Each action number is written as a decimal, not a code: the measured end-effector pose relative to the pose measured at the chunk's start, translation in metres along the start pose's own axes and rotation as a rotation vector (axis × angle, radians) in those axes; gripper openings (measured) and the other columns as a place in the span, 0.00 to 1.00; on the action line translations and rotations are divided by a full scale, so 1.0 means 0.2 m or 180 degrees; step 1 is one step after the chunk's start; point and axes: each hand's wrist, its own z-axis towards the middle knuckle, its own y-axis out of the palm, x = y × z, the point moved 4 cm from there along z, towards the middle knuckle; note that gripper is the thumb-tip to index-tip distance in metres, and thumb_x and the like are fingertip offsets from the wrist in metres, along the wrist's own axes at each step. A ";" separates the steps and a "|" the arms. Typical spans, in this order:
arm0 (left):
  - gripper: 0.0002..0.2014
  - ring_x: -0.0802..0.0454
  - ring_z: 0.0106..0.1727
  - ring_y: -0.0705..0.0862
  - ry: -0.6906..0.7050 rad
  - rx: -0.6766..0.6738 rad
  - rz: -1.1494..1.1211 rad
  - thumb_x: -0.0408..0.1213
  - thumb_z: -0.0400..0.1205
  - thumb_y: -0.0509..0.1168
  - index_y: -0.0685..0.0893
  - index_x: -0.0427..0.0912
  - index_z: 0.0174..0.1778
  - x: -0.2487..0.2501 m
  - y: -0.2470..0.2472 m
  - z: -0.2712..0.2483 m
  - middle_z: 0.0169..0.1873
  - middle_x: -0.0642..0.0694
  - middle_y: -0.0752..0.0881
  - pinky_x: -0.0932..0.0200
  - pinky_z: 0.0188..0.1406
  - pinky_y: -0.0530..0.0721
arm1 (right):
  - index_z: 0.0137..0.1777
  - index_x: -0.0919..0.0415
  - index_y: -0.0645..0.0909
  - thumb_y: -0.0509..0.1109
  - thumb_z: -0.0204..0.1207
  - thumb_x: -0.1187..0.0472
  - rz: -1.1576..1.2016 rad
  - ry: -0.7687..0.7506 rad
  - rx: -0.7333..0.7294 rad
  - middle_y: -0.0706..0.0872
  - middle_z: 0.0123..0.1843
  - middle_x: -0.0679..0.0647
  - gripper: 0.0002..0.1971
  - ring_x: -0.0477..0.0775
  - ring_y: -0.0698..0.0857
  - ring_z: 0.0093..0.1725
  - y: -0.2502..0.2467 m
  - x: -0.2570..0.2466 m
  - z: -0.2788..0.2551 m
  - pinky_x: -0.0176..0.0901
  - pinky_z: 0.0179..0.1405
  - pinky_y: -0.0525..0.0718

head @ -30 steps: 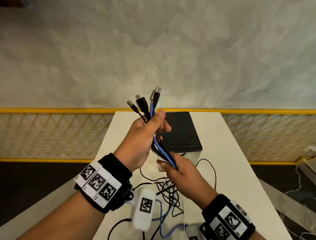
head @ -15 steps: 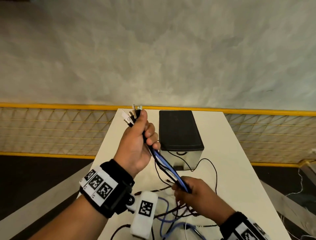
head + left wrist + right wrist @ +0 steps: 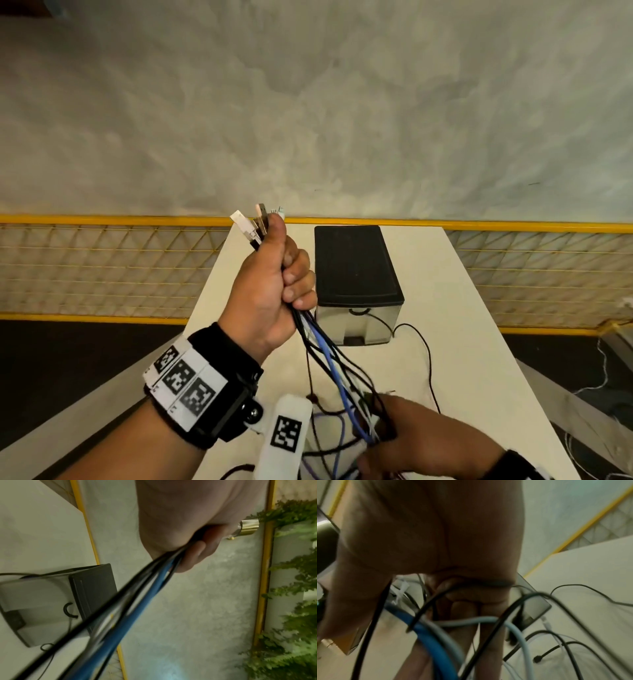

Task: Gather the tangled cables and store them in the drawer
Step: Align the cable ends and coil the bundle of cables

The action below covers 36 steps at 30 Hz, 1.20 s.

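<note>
My left hand [image 3: 274, 291] is raised over the white table [image 3: 479, 342] and grips a bundle of black, blue and white cables [image 3: 329, 356]; several plugs [image 3: 255, 222] stick out above its thumb. In the left wrist view the cables [image 3: 137, 595] run taut out of the fist [image 3: 188, 547]. Lower down, my right hand [image 3: 404, 431] is closed around the same bundle near the table. The right wrist view is blurred, with loops of cable [image 3: 436, 635] hanging below the right hand [image 3: 462, 601]. The small drawer unit [image 3: 356, 274] with a black top stands behind the hands, its drawer closed.
More cable loops [image 3: 329, 445] lie on the table near its front edge, and a thin black lead [image 3: 424, 353] curls right of the drawer unit. A yellow mesh railing [image 3: 102, 267] runs behind the table. White wires [image 3: 603, 370] lie on the floor at right.
My right hand has slid down the bundle toward the table's front, stretching the cables. My left hand holds the plug ends and has shifted slightly left of the drawer unit.
</note>
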 end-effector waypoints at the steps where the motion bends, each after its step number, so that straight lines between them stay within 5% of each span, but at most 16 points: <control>1: 0.25 0.62 0.11 0.60 -0.0031 0.0027 0.0008 0.63 0.75 0.59 0.66 0.47 0.23 0.00 -0.01 0.00 0.14 0.54 0.63 0.69 0.14 0.57 | 0.60 0.37 0.80 0.80 0.63 0.38 -0.0156 0.0122 -0.0011 0.90 0.57 0.48 0.25 0.46 0.89 0.53 0.01 0.03 0.00 0.48 0.61 0.86; 4: 0.25 0.61 0.11 0.59 -0.0115 0.0098 0.0112 0.63 0.74 0.61 0.67 0.48 0.23 -0.02 -0.05 0.01 0.15 0.53 0.62 0.68 0.14 0.56 | 0.66 0.33 0.75 0.78 0.64 0.35 -0.0283 0.0128 -0.0138 0.87 0.63 0.41 0.29 0.40 0.86 0.61 0.01 0.10 0.01 0.42 0.67 0.82; 6: 0.25 0.61 0.12 0.60 -0.0165 0.0165 0.0157 0.63 0.73 0.63 0.67 0.47 0.23 -0.04 -0.08 0.02 0.15 0.53 0.62 0.68 0.13 0.57 | 0.75 0.33 0.68 0.82 0.61 0.38 -0.0014 0.0156 -0.0220 0.81 0.71 0.37 0.42 0.34 0.79 0.69 -0.03 0.13 0.02 0.38 0.72 0.78; 10: 0.25 0.59 0.14 0.60 -0.0205 0.0270 0.0241 0.63 0.74 0.62 0.66 0.47 0.24 -0.10 -0.10 0.02 0.17 0.52 0.62 0.65 0.14 0.60 | 0.81 0.34 0.57 0.83 0.53 0.33 0.0343 -0.0357 0.0483 0.68 0.80 0.33 0.57 0.31 0.65 0.79 -0.18 0.04 0.05 0.38 0.80 0.65; 13: 0.26 0.55 0.17 0.64 -0.0123 0.0325 0.0418 0.62 0.77 0.60 0.66 0.46 0.23 -0.16 -0.07 0.02 0.19 0.49 0.63 0.59 0.22 0.69 | 0.76 0.33 0.66 0.78 0.58 0.30 0.0450 -0.0891 0.0910 0.80 0.71 0.35 0.45 0.34 0.75 0.73 -0.20 -0.15 0.11 0.44 0.76 0.71; 16: 0.26 0.50 0.24 0.77 0.0128 0.0310 0.0654 0.62 0.75 0.59 0.73 0.48 0.18 -0.17 -0.01 0.02 0.21 0.47 0.73 0.49 0.38 0.76 | 0.59 0.42 0.77 0.76 0.67 0.41 0.0351 -0.1223 0.1272 0.87 0.41 0.40 0.21 0.40 0.88 0.44 -0.15 -0.33 0.18 0.46 0.52 0.87; 18: 0.25 0.47 0.36 0.87 0.0259 0.0296 0.0974 0.63 0.74 0.57 0.77 0.50 0.17 -0.15 -0.01 0.02 0.25 0.46 0.79 0.47 0.45 0.76 | 0.45 0.45 0.76 0.71 0.76 0.50 0.0274 -0.1329 0.1394 0.83 0.33 0.44 0.05 0.44 0.88 0.33 -0.12 -0.41 0.19 0.46 0.40 0.89; 23: 0.24 0.42 0.47 0.89 0.0225 0.0221 0.1068 0.62 0.73 0.58 0.80 0.50 0.18 -0.16 -0.06 -0.02 0.27 0.44 0.81 0.46 0.53 0.79 | 0.48 0.49 0.73 0.61 0.82 0.57 0.0233 -0.1431 0.1217 0.83 0.36 0.53 0.02 0.49 0.84 0.30 -0.05 -0.43 0.20 0.49 0.34 0.85; 26: 0.21 0.42 0.48 0.90 0.0184 0.0043 0.1143 0.60 0.75 0.64 0.83 0.47 0.25 -0.21 -0.09 -0.04 0.29 0.44 0.84 0.50 0.50 0.82 | 0.46 0.48 0.73 0.59 0.83 0.59 0.0215 -0.1534 0.1328 0.79 0.31 0.49 0.05 0.45 0.76 0.29 -0.04 -0.42 0.21 0.51 0.30 0.78; 30: 0.09 0.41 0.51 0.90 0.0172 -0.0280 0.1440 0.45 0.74 0.74 0.88 0.44 0.32 -0.25 -0.14 -0.05 0.34 0.43 0.90 0.51 0.53 0.85 | 0.41 0.41 0.73 0.59 0.84 0.54 0.0112 -0.1588 0.1468 0.78 0.28 0.40 0.10 0.43 0.74 0.28 -0.05 -0.41 0.21 0.47 0.30 0.73; 34: 0.19 0.38 0.54 0.90 0.0125 -0.0051 0.1556 0.57 0.78 0.63 0.91 0.48 0.33 -0.23 -0.16 -0.03 0.42 0.38 0.93 0.35 0.62 0.82 | 0.46 0.51 0.75 0.58 0.85 0.49 0.0160 -0.1576 0.1339 0.80 0.30 0.49 0.10 0.44 0.76 0.27 -0.04 -0.40 0.20 0.44 0.28 0.77; 36: 0.22 0.38 0.52 0.90 0.0117 -0.0048 0.1370 0.59 0.77 0.60 0.91 0.48 0.34 -0.20 -0.15 -0.02 0.42 0.39 0.93 0.36 0.59 0.82 | 0.48 0.55 0.77 0.57 0.87 0.52 0.0381 -0.1454 0.1207 0.81 0.30 0.52 0.11 0.46 0.78 0.26 -0.04 -0.37 0.20 0.40 0.28 0.79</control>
